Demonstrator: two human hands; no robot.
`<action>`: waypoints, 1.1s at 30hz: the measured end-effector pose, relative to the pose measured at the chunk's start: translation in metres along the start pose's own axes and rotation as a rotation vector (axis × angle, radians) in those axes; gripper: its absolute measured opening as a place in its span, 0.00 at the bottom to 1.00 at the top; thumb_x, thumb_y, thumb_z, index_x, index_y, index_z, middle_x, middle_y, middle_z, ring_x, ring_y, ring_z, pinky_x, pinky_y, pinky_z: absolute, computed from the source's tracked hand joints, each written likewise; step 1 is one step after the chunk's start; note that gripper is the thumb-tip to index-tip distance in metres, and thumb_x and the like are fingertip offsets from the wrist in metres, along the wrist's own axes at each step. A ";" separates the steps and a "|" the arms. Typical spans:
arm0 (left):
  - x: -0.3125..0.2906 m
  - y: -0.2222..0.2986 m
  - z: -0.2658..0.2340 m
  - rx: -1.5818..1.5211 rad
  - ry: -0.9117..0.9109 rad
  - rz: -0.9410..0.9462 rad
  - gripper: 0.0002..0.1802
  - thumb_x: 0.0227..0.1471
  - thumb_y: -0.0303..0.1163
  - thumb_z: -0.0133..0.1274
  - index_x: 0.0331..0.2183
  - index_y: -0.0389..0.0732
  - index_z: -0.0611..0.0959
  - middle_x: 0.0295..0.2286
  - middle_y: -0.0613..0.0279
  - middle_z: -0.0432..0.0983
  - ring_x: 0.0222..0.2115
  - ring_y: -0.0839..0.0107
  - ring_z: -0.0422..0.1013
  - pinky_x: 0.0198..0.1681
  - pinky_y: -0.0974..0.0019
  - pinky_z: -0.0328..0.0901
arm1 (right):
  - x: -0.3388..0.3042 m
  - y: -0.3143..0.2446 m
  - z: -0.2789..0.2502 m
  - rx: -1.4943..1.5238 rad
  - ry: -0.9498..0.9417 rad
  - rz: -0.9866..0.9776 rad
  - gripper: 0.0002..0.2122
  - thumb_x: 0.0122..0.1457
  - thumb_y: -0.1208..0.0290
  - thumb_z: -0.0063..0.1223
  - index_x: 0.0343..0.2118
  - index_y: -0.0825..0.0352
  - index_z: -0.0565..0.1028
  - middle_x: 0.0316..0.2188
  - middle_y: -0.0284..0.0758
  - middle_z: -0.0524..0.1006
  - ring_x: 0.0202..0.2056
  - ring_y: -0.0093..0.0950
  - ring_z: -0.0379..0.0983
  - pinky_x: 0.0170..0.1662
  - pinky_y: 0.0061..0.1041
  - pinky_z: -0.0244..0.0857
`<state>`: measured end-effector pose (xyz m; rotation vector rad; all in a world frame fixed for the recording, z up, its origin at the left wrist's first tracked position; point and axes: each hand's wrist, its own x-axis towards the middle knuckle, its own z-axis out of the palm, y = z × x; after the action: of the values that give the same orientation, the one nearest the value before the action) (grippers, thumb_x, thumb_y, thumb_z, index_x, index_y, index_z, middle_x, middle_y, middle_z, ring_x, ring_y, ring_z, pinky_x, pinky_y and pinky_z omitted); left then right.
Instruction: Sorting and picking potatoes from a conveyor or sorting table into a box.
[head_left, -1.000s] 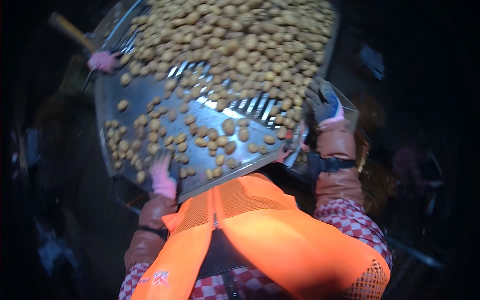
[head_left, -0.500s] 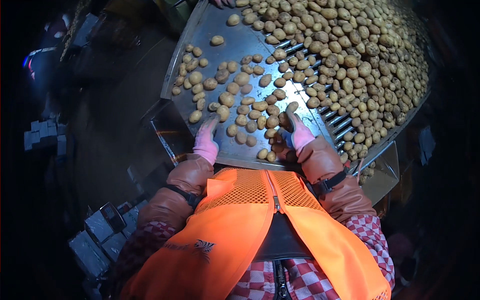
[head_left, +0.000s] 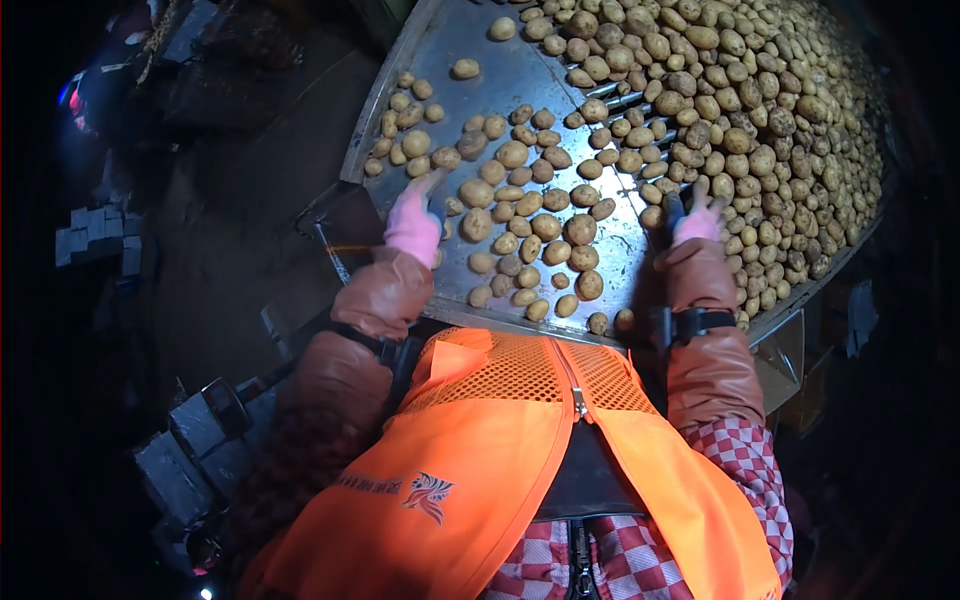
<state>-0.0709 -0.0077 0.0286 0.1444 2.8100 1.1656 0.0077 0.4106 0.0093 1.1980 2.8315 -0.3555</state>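
My left hand [head_left: 413, 222], in a pink glove with a greyish finger side, is at the left edge of the metal table [head_left: 462, 105]. Its fingers stretch out beside loose potatoes [head_left: 477, 193], slightly blurred, and I see nothing held in them. My right hand [head_left: 698, 218], gloved the same way, lies at the near edge of the big potato heap [head_left: 770, 150], thumb and fingers apart. Potatoes lie right around its fingertips; whether it touches any is hard to tell. Between my hands, several potatoes are scattered over the shiny sheet.
Metal bars [head_left: 625, 100] show in a gap under the heap's left side. A cardboard box [head_left: 783, 360] stands below the table's right edge. On the floor to the left are stacked pale boxes [head_left: 95, 240], with more pale packages [head_left: 195, 440] nearer me.
My right hand has moved right, from the loose potatoes to the heap's edge. My left hand has shifted slightly forward. Potatoes between them are spread differently, and the whole view has shifted a little.
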 end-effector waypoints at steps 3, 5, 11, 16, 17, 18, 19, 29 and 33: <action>0.019 0.034 0.007 0.223 -0.280 0.034 0.29 0.50 0.20 0.44 0.54 0.45 0.76 0.51 0.43 0.72 0.50 0.44 0.70 0.55 0.54 0.66 | -0.039 -0.029 0.005 0.107 0.022 -0.354 0.31 0.53 0.55 0.63 0.59 0.60 0.69 0.53 0.47 0.73 0.58 0.49 0.65 0.61 0.44 0.59; 0.018 0.061 0.016 0.531 -0.567 0.071 0.30 0.49 0.23 0.48 0.57 0.47 0.70 0.56 0.36 0.61 0.50 0.40 0.70 0.52 0.49 0.67 | -0.067 -0.045 0.003 0.501 -0.461 -0.253 0.32 0.53 0.60 0.64 0.61 0.61 0.68 0.54 0.50 0.73 0.56 0.44 0.70 0.58 0.35 0.64; 0.003 0.064 0.052 0.604 -0.428 -0.072 0.32 0.47 0.26 0.54 0.56 0.47 0.70 0.55 0.35 0.59 0.45 0.41 0.73 0.46 0.48 0.70 | -0.098 -0.042 -0.023 0.718 -0.565 -0.276 0.22 0.62 0.68 0.57 0.59 0.66 0.71 0.55 0.43 0.75 0.56 0.31 0.72 0.59 0.28 0.63; -0.027 0.042 0.059 0.648 -0.437 -0.085 0.34 0.46 0.25 0.56 0.57 0.51 0.71 0.57 0.35 0.57 0.45 0.43 0.74 0.45 0.51 0.72 | -0.087 -0.030 -0.029 0.836 -0.511 -0.176 0.20 0.65 0.70 0.54 0.57 0.70 0.71 0.54 0.40 0.76 0.56 0.29 0.71 0.58 0.28 0.64; -0.025 0.041 0.057 0.660 -0.432 -0.010 0.34 0.46 0.24 0.56 0.57 0.52 0.71 0.57 0.35 0.58 0.46 0.43 0.73 0.45 0.51 0.72 | -0.088 -0.032 -0.036 0.947 -0.565 -0.152 0.19 0.64 0.70 0.54 0.57 0.70 0.71 0.54 0.40 0.75 0.56 0.30 0.71 0.58 0.28 0.65; -0.019 0.036 0.052 0.663 -0.432 -0.011 0.34 0.46 0.24 0.56 0.57 0.52 0.71 0.57 0.35 0.58 0.46 0.43 0.73 0.45 0.51 0.72 | -0.089 -0.034 -0.039 1.057 -0.620 -0.127 0.19 0.64 0.71 0.55 0.57 0.70 0.72 0.54 0.40 0.75 0.56 0.31 0.70 0.57 0.28 0.65; -0.010 0.030 0.044 0.532 -0.436 0.007 0.32 0.48 0.25 0.54 0.56 0.52 0.71 0.56 0.36 0.59 0.46 0.44 0.73 0.45 0.51 0.72 | -0.091 -0.035 -0.031 1.351 -0.775 -0.064 0.21 0.66 0.67 0.53 0.59 0.68 0.69 0.55 0.40 0.73 0.55 0.32 0.70 0.58 0.32 0.67; 0.048 0.101 0.054 -0.565 -0.408 -0.151 0.29 0.53 0.46 0.60 0.54 0.47 0.74 0.39 0.51 0.78 0.45 0.59 0.74 0.50 0.57 0.67 | -0.100 -0.057 -0.003 1.880 -1.270 0.237 0.28 0.63 0.55 0.56 0.61 0.64 0.64 0.54 0.41 0.70 0.52 0.36 0.70 0.49 0.37 0.72; 0.144 0.030 0.013 0.709 0.115 -0.267 0.30 0.53 0.46 0.59 0.57 0.57 0.71 0.51 0.55 0.72 0.53 0.55 0.69 0.54 0.46 0.63 | -0.094 -0.032 0.004 2.214 -1.271 0.633 0.27 0.65 0.50 0.50 0.62 0.62 0.65 0.56 0.44 0.71 0.51 0.38 0.72 0.49 0.39 0.72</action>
<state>-0.2108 0.0401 0.0329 -0.2504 3.0769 0.0999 0.0502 0.3225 0.0234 0.7949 0.1061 -2.7352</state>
